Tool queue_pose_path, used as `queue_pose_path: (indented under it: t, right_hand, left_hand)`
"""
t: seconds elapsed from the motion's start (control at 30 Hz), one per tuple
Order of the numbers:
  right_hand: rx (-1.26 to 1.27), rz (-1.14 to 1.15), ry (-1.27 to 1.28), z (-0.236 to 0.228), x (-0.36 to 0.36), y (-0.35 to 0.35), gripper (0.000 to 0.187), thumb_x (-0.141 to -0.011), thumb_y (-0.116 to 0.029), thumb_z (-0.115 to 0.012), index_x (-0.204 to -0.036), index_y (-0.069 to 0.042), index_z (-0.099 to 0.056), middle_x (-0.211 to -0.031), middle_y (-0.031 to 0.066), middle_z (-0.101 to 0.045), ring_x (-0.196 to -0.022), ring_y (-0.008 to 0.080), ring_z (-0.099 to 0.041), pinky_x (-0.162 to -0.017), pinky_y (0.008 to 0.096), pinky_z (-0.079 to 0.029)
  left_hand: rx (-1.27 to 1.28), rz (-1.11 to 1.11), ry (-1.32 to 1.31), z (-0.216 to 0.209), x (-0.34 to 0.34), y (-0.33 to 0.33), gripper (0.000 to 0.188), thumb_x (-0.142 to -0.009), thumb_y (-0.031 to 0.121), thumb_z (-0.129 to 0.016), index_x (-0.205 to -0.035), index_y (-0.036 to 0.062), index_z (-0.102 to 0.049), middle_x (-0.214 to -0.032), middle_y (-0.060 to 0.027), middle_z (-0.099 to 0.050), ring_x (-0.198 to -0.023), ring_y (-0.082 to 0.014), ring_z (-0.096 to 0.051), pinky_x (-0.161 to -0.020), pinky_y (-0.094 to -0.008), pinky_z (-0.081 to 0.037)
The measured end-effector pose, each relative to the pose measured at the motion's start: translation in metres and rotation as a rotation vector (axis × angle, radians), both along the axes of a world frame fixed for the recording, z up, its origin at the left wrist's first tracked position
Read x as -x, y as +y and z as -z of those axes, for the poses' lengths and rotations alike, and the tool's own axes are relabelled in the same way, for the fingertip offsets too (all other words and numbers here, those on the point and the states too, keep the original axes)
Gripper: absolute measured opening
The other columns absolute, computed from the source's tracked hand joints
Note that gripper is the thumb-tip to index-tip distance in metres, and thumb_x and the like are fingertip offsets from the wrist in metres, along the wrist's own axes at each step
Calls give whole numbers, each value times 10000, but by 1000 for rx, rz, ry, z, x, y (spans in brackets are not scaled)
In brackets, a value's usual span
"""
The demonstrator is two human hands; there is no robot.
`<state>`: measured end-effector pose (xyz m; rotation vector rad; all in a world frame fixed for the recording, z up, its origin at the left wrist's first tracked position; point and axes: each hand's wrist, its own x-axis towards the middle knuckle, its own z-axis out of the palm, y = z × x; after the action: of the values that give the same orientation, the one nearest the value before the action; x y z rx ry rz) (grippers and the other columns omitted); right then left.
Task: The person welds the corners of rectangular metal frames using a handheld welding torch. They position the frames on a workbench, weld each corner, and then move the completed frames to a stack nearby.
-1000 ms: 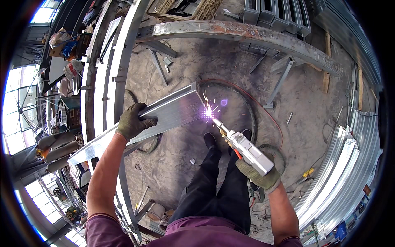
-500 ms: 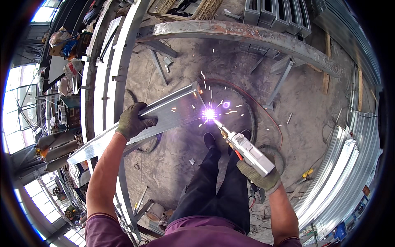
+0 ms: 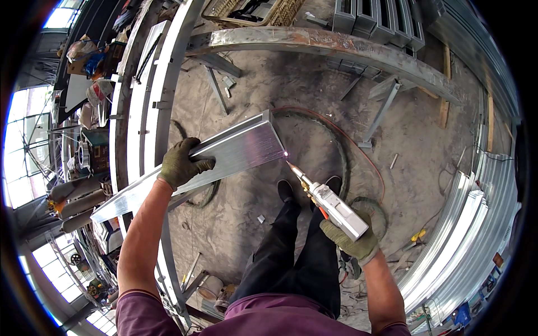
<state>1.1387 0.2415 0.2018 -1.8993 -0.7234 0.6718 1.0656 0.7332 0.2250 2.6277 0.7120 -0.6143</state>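
Here is the brushed metal section (image 3: 238, 148), slanting across the left and centre of the view with its near corner out over the floor (image 3: 252, 84) — and right at that corner sits one small violet-white glow (image 3: 286, 153). The copper-coloured nozzle (image 3: 295, 171) of the welding torch (image 3: 339, 211) points straight up at it, its tip just short of the metal. That slim gap looks like the thing to guard: keep it even, keep the nozzle's angle constant, and follow the end edge slowly rather than dabbing at it. The right hand (image 3: 353, 238), gloved, is wrapped around the torch's rear body; a calm wrist there should serve better than a tight squeeze. On the other side the left hand (image 3: 186, 164) clamps the section's upper edge, thumb laid along the broad face, well apart from the hot corner — a sensible place for it, provided that it lets nothing twist. Farther out, the dark hose (image 3: 343, 159) curls past the shoes (image 3: 284, 191), so feet are best kept planted and the hose slack. Beyond lie the long steel beam (image 3: 314, 39) and, at the right, the stacked metal lengths (image 3: 448, 243).
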Motion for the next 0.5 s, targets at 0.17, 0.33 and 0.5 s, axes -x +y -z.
queue_pose_path:
  t: [0.17,0.33,0.5]
  right_hand:
    - [10,132,214,-7,5,-11,354,-869,-114,-876,-1195,-36,-765,-1073,74,-813,-955,148,-780,-814,306,-616]
    - [51,148,126,-29,-5,-14,364,-875,-109,-865,-1215,-36,-759,-1049,73,-807,-928,152,-772,-814,307,-606]
    - [166,340,428,-67,-8,-13,320,-885,-52,-827,-1194,-26,-752,-1088,53,-798,-965,140,-762,-832,303,-603]
  left_hand:
    - [39,96,33,1,-2,8,997,-685,535,-962,-1445,19,-575,-1386,-212,-638,-1318,-370,-611,-1119,-439,-500]
    - [27,99,97,-5,-3,7,1017,-672,607,-939,-1444,46,-586,-1401,-196,-633,-1321,-386,-602,-1112,-464,-502]
    - [-112,209,-93,-6,17,-16,949,-582,624,-974,-1236,44,-606,-1179,-178,-656,-1152,-384,-634,-1003,-479,-523]
